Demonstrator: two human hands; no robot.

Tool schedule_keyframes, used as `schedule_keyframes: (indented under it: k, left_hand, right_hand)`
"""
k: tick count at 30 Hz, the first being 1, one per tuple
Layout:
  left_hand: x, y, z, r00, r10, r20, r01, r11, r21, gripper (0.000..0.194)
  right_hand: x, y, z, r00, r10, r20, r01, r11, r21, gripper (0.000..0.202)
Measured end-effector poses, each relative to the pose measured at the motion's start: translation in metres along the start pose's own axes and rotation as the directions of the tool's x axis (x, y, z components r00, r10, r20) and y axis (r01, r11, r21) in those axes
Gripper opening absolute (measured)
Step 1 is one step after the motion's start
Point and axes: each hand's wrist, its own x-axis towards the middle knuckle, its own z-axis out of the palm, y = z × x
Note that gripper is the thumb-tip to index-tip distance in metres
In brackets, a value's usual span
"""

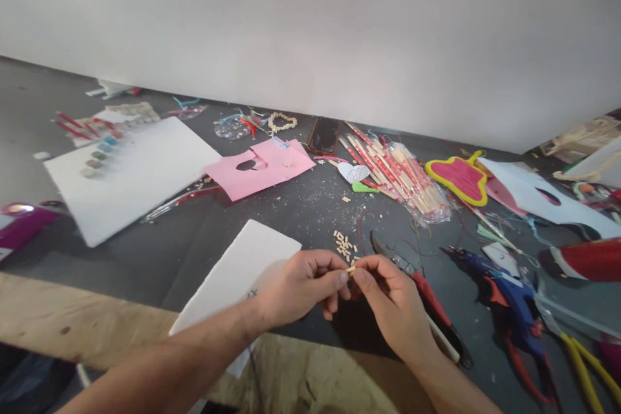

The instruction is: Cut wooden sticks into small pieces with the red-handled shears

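Note:
A short piece of wooden stick point(350, 269) is pinched between the fingertips of my left hand point(298, 288) and my right hand point(392, 297). Just beyond the fingers lies a small pile of similar cut stick pieces point(343, 243) on the dark tabletop. Pruning shears point(431, 304) with red handles rest beside my right hand, partly hidden by it. Under my left forearm is a white board point(220, 281) with a dark mark on it.
A blue glue gun point(514, 304) and yellow-handled pliers point(585, 362) lie at right. Bagged chopsticks point(412, 174), a phone point(324, 135) and pink paper point(276, 171) sit farther back. Paint pots point(99, 156) stand on a white sheet point(145, 174) at left.

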Motion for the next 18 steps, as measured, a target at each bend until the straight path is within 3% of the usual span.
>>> schedule_keyframes:
  k: [9,18]
  left_hand:
    - [-0.0001,-0.0004,-0.0007,1.000,0.005,-0.003,-0.005,1.000,-0.010,0.025]
    - [0.0001,-0.0005,-0.0013,1.000,0.000,-0.009,0.000,1.000,0.023,0.025]
  right_hand:
    - [0.0028,-0.0027,0.0005,0.994,0.082,0.076,-0.094,0.982,0.163,0.020]
    - [0.0025,0.0002,0.0001,0.995,0.091,0.034,-0.094,0.988,0.121,0.022]
